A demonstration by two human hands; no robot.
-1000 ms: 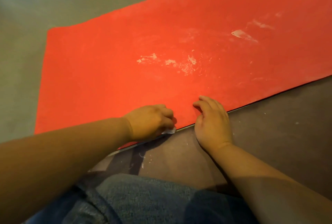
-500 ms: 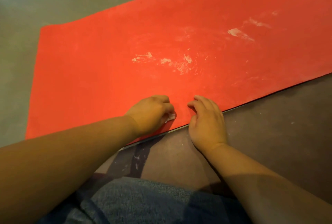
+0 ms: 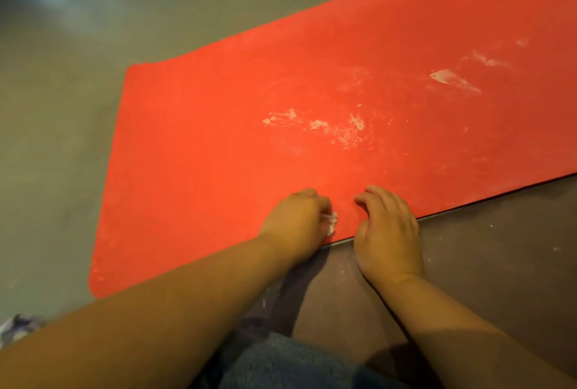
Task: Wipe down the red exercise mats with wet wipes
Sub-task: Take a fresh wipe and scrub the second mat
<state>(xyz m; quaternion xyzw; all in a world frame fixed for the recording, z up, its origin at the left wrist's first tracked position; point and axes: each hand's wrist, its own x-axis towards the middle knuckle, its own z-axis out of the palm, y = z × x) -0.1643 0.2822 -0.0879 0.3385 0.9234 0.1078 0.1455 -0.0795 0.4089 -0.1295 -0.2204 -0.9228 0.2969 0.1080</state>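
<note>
Gripping a bunched white wet wipe, my left hand sits knuckles-up on the red exercise mat, just inside its near long edge. Only a small crumpled tuft of the wipe shows past the curled fingers; the rest is hidden in the fist.

My right hand lies just beside the left, a narrow strip of mat between them. It holds nothing. Its fingers are loosely bent, with the tips on the mat and the heel over the floor, so it straddles the mat edge.

Mat: flat, thin, rectangular, matte, with rounded corners at the left end. A dark line runs along the near edge. It lies diagonally on the floor, and its right end is cut off by the frame. White smeared residue marks the centre, with further streaks to the right.

Floor: smooth, grey-green beyond the mat, darker with pale specks on the near side.

Blue textured fabric at the bottom edge is partly covered by my forearms. A pale patterned object at lower left is cropped and too blurred to identify.
</note>
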